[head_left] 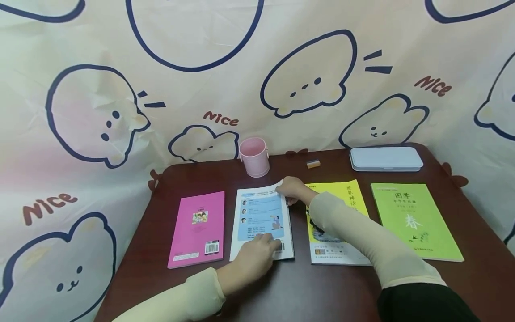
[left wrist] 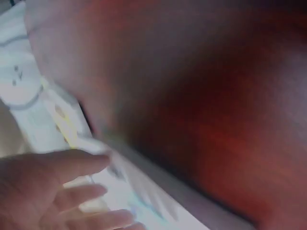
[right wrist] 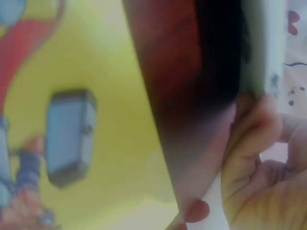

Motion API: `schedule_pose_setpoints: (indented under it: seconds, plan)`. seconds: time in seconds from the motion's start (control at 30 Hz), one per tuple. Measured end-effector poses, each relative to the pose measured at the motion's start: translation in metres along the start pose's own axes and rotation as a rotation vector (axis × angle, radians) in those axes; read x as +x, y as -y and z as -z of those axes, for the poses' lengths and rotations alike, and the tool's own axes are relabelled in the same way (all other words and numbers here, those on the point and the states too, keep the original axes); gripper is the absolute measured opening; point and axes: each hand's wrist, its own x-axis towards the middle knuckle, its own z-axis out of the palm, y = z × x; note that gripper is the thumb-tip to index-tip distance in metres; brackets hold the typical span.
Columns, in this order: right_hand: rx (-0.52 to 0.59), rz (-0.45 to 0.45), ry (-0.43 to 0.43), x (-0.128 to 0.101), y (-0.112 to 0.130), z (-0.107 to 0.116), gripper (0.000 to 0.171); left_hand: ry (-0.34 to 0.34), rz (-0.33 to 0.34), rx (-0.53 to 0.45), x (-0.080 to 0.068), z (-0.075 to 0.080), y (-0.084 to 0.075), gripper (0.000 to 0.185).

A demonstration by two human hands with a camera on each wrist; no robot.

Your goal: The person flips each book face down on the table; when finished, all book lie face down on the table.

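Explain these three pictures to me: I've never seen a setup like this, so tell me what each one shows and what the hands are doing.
No machine here: a person wears three cameras. The big picture comes from the head, looking down at a dark red-brown table. The two blurry ones come from the wrists, close to each hand.

On the table lie four books: a pink paperback book, a white book with a blue cover panel, a yellow book and a green book. Behind them stand a small pink bucket, a small eraser and a flat pale-blue case.

The left hand presses on the white book's near edge. The right hand has a grip on its far corner, pinching it.
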Motion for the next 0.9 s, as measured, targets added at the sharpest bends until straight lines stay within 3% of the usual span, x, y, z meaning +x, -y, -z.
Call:
schedule_pose_setpoints:
  seconds: [0.2,0.33,0.57,0.77,0.9]
  plan:
    - [-0.032,-0.014,-0.001,0.004,-0.001,-0.004,0.033,0.222,0.169,-0.040,-0.023,0.009,0.029,0.039]
    - [-0.079,-0.047,0.023,0.006,0.001,-0.001,0.031,0.302,0.218,-0.117,-0.033,0.012,0.043,0.045]
    - [-0.164,-0.070,0.029,0.005,0.002,0.004,0.026,0.303,0.200,-0.146,-0.036,0.009,0.053,0.044]
    - [-0.109,-0.080,-0.005,0.003,0.001,0.002,0.027,0.287,0.164,-0.162,-0.035,0.008,0.057,0.042]
    - [-0.082,-0.078,-0.003,0.002,0.001,0.002,0.027,0.297,0.187,-0.202,-0.036,0.009,0.058,0.042]
